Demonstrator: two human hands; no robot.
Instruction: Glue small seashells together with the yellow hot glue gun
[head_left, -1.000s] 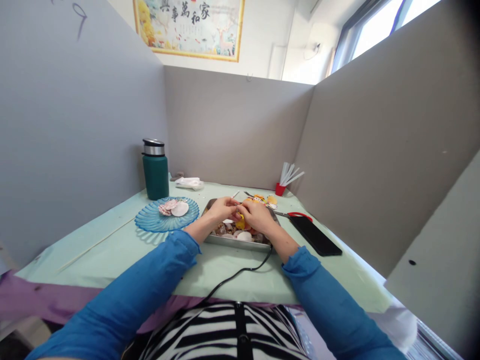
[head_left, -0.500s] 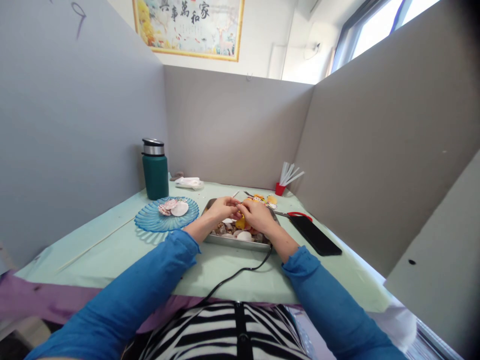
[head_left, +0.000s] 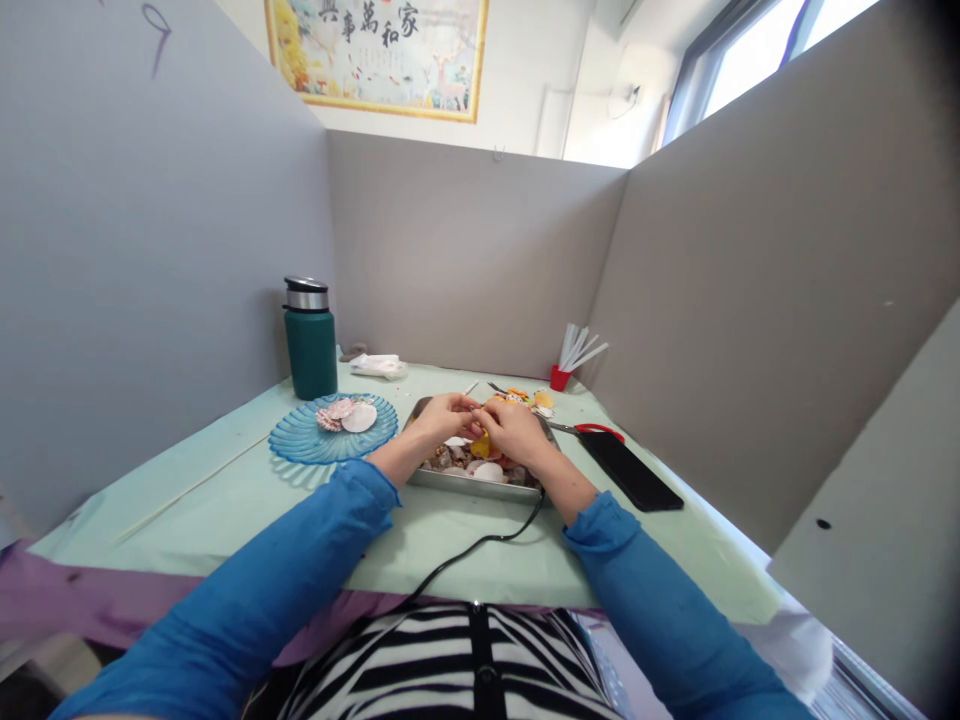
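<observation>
Over a metal tray (head_left: 480,487) my two hands meet, fingertips close together. My left hand (head_left: 444,420) has its fingers bent inward in a pinch, and my right hand (head_left: 511,430) is closed in the same way against it. Whatever the fingertips pinch is too small or too hidden to make out. Below them, the tray holds many shells, among them a white shell (head_left: 489,472) near the front wall and a yellow piece (head_left: 480,446) just under my right fingers. The back of the tray is partly hidden by my hands.
To the left stand a blue glass plate (head_left: 289,440) with several shells and a green bottle (head_left: 311,350). On the right lie red-handled scissors (head_left: 600,432) and a black phone (head_left: 634,475). A red cup (head_left: 560,378) holds white sticks. A black cable (head_left: 480,543) crosses the front; grey partitions enclose the table.
</observation>
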